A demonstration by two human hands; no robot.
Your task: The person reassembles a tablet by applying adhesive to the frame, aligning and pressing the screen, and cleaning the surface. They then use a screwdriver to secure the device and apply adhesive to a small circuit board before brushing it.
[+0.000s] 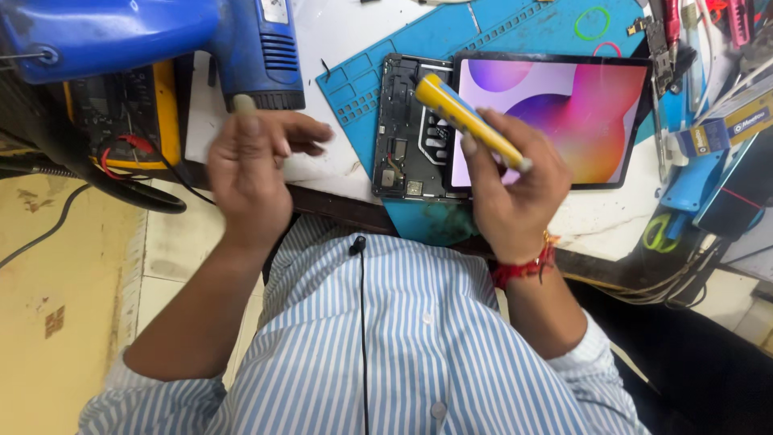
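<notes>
Nearest the camera is the person's blue-and-white striped shirt (pixel 403 346), with a small black clip microphone (pixel 357 244) on its front and a thin cable running down from it. A red thread (pixel 527 266) is tied around the right wrist.

Above the table edge, the right hand (pixel 515 193) is wrapped around a yellow pen-shaped tool (pixel 463 121). Fingers and thumb are closed on its lower half, near the grey tip, and the far end slants up and to the left. The left hand (pixel 250 169) hangs in the air beside it, half open, with the thumb raised and the fingers loosely stretched towards the right. Nothing shows in it, though it is slightly blurred.

The tool is held over the work and touches nothing. Just beyond it lies a dark opened device frame (pixel 411 129) with bare internals, and against its right side sits a tablet screen (pixel 555 121) lit in pink and purple. Both rest on a blue work mat (pixel 499 24) on the white table (pixel 338 32).

By the look of it, the tool is gripped and being readied, not yet applied. Bringing its tip to the open frame would call for a steady hand and a light touch, since the lit screen lies right alongside.

Farther off to the left are a yellow multimeter (pixel 121 113) with red and black leads and a large blue heat gun (pixel 161 40). A green rubber band (pixel 592 22) lies at the mat's far edge, and green-handled scissors (pixel 660 234) sit among clutter on the right.
</notes>
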